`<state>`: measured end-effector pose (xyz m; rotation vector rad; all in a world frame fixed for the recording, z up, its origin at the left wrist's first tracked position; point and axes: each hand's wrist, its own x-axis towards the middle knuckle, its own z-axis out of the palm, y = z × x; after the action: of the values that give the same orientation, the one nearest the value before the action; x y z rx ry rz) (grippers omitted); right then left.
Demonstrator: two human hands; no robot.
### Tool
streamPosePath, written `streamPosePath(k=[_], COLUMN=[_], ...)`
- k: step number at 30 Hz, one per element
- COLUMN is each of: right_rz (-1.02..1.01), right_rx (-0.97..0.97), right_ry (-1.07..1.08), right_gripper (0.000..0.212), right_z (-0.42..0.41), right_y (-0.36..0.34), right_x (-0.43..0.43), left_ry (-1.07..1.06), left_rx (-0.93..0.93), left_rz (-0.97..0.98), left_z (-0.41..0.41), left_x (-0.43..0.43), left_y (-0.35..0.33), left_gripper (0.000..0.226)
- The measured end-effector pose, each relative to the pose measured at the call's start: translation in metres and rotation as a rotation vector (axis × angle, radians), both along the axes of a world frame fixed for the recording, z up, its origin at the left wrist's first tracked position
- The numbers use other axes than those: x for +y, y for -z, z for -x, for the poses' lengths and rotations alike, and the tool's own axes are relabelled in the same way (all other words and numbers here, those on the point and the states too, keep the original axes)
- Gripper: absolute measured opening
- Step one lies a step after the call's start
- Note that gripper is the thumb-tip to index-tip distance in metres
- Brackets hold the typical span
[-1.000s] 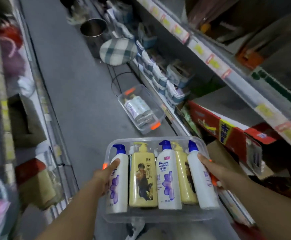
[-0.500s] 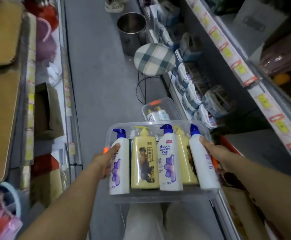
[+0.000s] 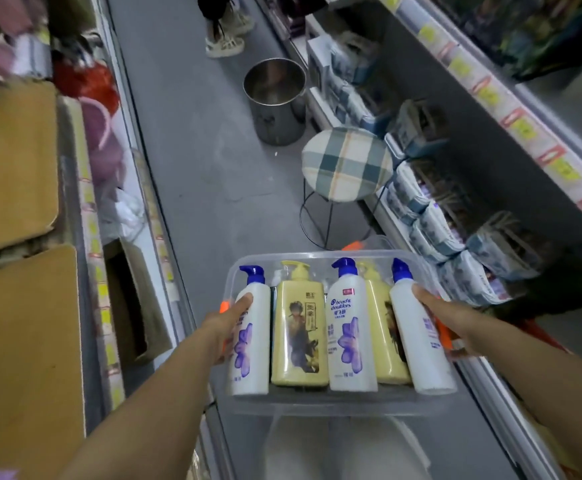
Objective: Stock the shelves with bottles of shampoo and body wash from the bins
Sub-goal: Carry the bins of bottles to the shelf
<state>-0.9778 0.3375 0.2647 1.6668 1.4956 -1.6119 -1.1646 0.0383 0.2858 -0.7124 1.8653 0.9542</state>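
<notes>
Head view: both hands carry bin [image 3: 338,403]; stool [image 3: 346,164], pot [image 3: 275,98] ahead.

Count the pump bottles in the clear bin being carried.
5: white bottles at the left, middle and right; yellow bottles between them, one in front, one partly hidden behind. More may hide underneath.

Fingers [image 3: 225,355] hidden behind bin [image 3: 338,403]
</notes>
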Motion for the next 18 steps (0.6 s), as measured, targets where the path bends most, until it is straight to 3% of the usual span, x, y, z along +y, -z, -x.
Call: streamPosePath(k=[7, 14, 18], right_rz=[0.039, 0.017, 0.023], right_rx=[-0.015, -0.098, -0.11], right_ry=[0.058, 0.115, 0.17], right_gripper=[0.052, 0.064, 0.075], right_z=[0.08, 0.158, 0.196], right_y=[0.007, 0.004, -0.003], right_x=[0.0, 0.044, 0.072], left_ry=[0.084, 0.2, 0.281], left_rx=[0.017, -0.059, -0.038], left_rz=[0.036, 0.033, 0.035], left_z=[0.108, 0.216, 0.277], left_x=[0.017, 0.074, 0.123], left_y=[-0.001, 0.009, 0.007], left_gripper=[0.055, 0.067, 0.062])
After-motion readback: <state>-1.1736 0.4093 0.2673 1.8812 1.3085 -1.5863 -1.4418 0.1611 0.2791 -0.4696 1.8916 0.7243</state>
